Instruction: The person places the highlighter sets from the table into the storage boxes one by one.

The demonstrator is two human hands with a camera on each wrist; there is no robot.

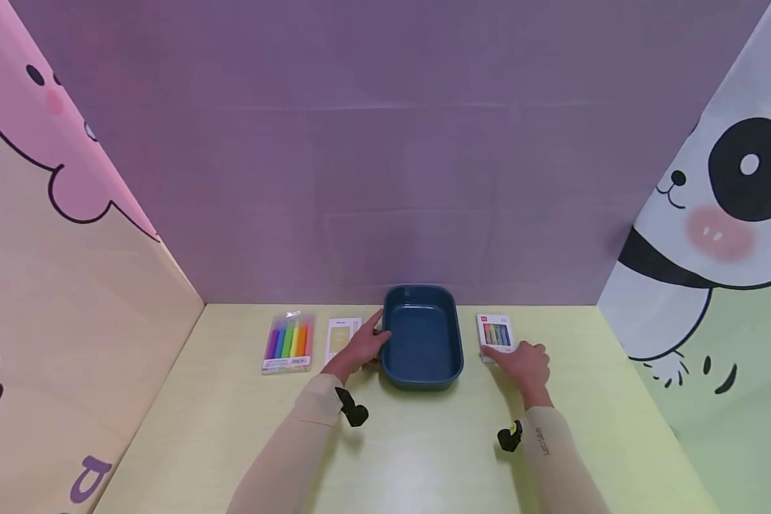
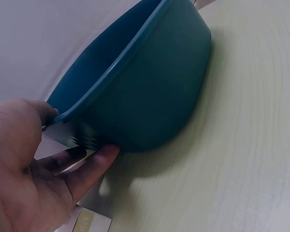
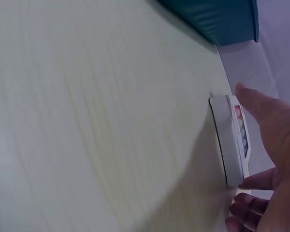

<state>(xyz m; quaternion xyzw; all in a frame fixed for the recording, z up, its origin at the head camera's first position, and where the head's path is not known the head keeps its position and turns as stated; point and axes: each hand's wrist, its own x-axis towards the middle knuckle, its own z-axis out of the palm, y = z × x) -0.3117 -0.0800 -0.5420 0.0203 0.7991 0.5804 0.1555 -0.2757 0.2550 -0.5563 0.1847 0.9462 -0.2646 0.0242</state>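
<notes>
A deep blue rectangular plastic basin (image 1: 422, 343) stands at the middle of the table's back. My left hand (image 1: 362, 348) grips its left side; in the left wrist view the thumb hooks over the rim of the basin (image 2: 145, 92) and the fingers press the outer wall from below. To the right, my right hand (image 1: 525, 365) spans a small white box (image 1: 496, 333) printed with a row of coloured sticks. In the right wrist view, the thumb (image 3: 253, 99) lies at one end of this box (image 3: 228, 140), a finger at the other.
A clear pack of rainbow-coloured pens (image 1: 288, 343) lies at the left. Between it and my left hand is a white-and-tan flat box (image 1: 342, 333), partly covered by the hand. A purple backdrop (image 1: 385, 178) rises behind the table (image 1: 417, 457).
</notes>
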